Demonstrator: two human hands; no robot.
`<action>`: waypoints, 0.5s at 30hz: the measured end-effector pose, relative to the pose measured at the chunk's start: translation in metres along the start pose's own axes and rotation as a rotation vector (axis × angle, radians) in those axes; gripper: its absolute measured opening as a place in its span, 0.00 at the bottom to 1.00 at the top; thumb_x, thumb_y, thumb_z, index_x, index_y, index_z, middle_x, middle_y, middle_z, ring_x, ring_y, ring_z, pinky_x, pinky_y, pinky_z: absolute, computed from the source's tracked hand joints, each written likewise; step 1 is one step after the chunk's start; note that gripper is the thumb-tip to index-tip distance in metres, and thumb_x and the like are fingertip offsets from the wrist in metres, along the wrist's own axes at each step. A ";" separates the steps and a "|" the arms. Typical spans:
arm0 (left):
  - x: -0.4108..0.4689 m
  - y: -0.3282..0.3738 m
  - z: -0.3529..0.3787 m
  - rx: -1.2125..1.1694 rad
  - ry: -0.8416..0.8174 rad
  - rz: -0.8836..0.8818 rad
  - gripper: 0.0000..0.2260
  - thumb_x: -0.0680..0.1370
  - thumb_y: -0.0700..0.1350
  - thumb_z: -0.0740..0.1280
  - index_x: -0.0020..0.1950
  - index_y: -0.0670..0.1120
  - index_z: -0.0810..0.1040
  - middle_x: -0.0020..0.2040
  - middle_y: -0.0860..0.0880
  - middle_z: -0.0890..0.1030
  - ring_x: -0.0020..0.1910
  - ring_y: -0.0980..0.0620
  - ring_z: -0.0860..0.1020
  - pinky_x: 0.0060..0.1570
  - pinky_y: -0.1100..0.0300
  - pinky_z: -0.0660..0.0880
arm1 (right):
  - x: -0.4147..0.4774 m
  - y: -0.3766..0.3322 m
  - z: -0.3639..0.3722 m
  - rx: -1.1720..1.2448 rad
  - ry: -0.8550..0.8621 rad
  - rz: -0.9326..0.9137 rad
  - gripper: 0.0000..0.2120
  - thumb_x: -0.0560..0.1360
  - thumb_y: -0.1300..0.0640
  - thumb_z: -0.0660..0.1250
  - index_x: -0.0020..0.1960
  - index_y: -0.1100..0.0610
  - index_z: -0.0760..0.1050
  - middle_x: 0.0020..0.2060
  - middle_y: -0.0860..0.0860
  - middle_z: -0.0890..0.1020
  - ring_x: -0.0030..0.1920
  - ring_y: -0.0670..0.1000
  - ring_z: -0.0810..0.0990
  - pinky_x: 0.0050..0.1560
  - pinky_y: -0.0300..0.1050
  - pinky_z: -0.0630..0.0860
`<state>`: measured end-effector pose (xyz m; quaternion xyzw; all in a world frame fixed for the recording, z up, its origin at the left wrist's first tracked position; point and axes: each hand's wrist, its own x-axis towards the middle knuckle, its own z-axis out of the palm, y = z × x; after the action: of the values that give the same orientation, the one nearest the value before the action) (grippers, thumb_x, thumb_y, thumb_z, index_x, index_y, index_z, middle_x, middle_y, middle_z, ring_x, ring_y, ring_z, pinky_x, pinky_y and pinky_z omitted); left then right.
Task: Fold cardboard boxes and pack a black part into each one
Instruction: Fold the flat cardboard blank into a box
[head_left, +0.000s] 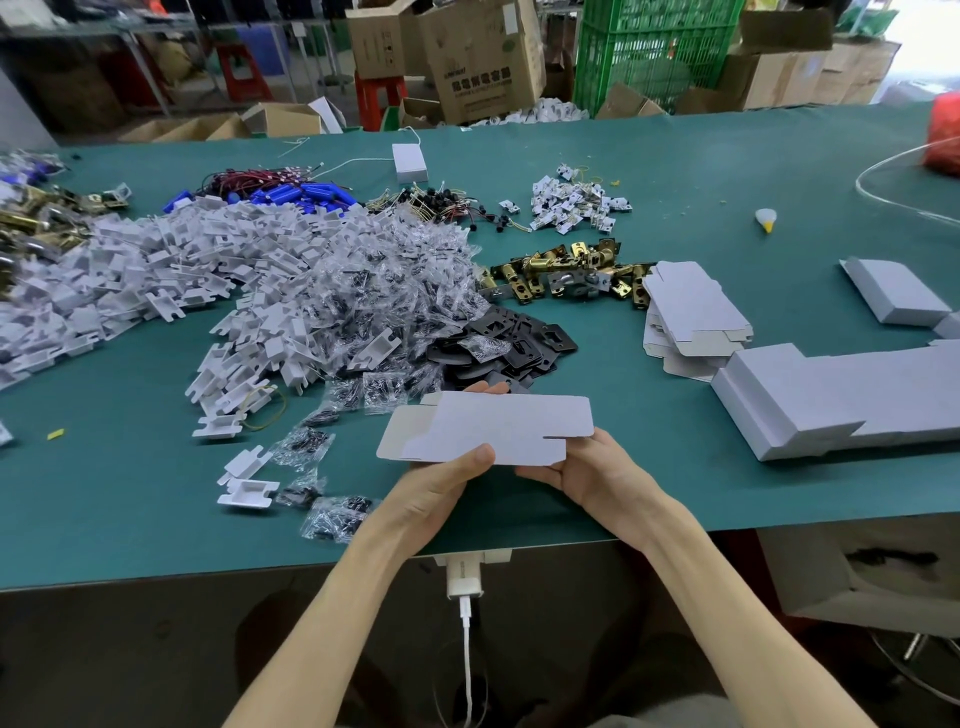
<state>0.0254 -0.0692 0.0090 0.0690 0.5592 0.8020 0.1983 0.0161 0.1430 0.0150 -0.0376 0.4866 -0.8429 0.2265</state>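
Off to the left of both hands, a loose heap of bagged small parts (363, 291) spills toward the near edge of the table (130, 519), and a careless sweep of the forearm could drag bags off it. The left hand (441, 483) grips the flat box blank (483, 428) from below, thumb pressed on its near edge and fingertips showing past the far edge. The right hand (592, 473) supports the blank's right end from underneath, thumb alongside the notch; how firmly it grips cannot be told. The blank is unfolded and held above the table, so a crease forced off its score line could buckle a panel. Just beyond the hands lie the black parts (511, 338), overlapping, so two may lift together. To the right, the finished boxes (831, 400) sit close enough to be knocked.
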 end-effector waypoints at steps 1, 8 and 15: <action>0.000 0.001 0.001 0.001 0.001 0.008 0.44 0.71 0.55 0.81 0.81 0.49 0.65 0.76 0.47 0.75 0.76 0.46 0.71 0.76 0.49 0.63 | 0.000 -0.001 0.000 0.007 -0.005 0.007 0.22 0.79 0.54 0.67 0.71 0.58 0.75 0.67 0.59 0.80 0.67 0.61 0.79 0.63 0.53 0.79; 0.004 -0.003 -0.003 0.012 0.038 -0.014 0.32 0.79 0.43 0.71 0.81 0.47 0.65 0.73 0.44 0.77 0.71 0.44 0.77 0.70 0.53 0.74 | 0.005 0.000 -0.002 -0.026 0.000 0.033 0.23 0.76 0.56 0.70 0.70 0.58 0.75 0.64 0.58 0.82 0.62 0.57 0.82 0.57 0.48 0.81; 0.011 -0.005 -0.006 -0.123 0.092 0.029 0.19 0.78 0.40 0.66 0.69 0.50 0.81 0.73 0.47 0.78 0.72 0.43 0.76 0.72 0.44 0.70 | 0.007 0.009 -0.002 -0.159 0.013 -0.018 0.29 0.71 0.56 0.77 0.69 0.60 0.75 0.64 0.55 0.82 0.65 0.56 0.81 0.58 0.45 0.80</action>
<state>0.0151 -0.0684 0.0011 0.0278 0.5165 0.8398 0.1648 0.0126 0.1377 0.0050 -0.0543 0.5532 -0.8039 0.2118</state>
